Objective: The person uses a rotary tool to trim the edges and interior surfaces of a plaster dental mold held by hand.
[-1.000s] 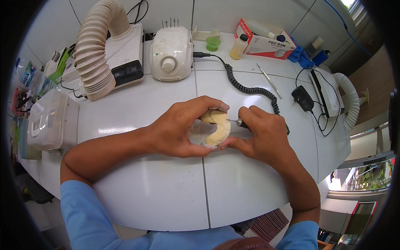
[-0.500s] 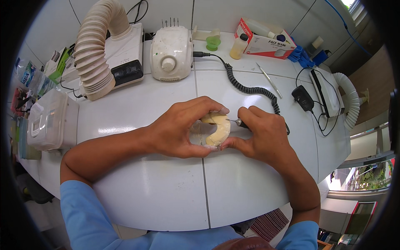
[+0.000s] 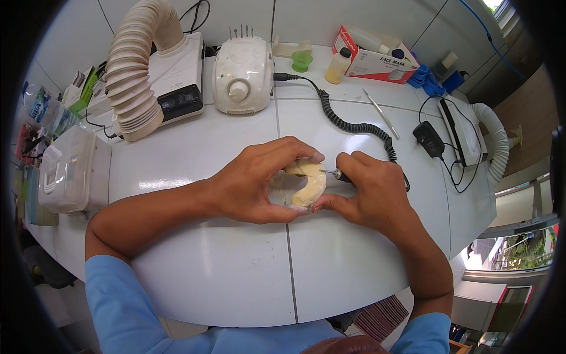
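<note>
A pale yellow, horseshoe-shaped dental plaster cast [image 3: 313,187] is held above the white table, its open side to the left. My left hand [image 3: 259,180] grips it, index finger at its far end and thumb at its near end; the fingertips are dusted white. In my right hand [image 3: 371,187] is a rotary handpiece [image 3: 341,175], mostly hidden by the fingers. Its thin metal bit meets the right outer edge of the cast. My right thumb rests against the near end of the cast. A black coiled cord [image 3: 359,127] runs from behind the right hand to a white control unit [image 3: 242,76].
A beige corrugated hose [image 3: 132,76] on a white box and a lidded plastic container [image 3: 73,171] stand left. Behind are a small yellow bottle [image 3: 338,66], a green cup [image 3: 302,61] and a red-white carton [image 3: 377,62]. A slim pen-like tool [image 3: 381,114] lies right, near a black adapter [image 3: 428,140].
The handpiece's bit has shifted very slightly against the edge of the cast. Both hands and the cast otherwise keep their places.
</note>
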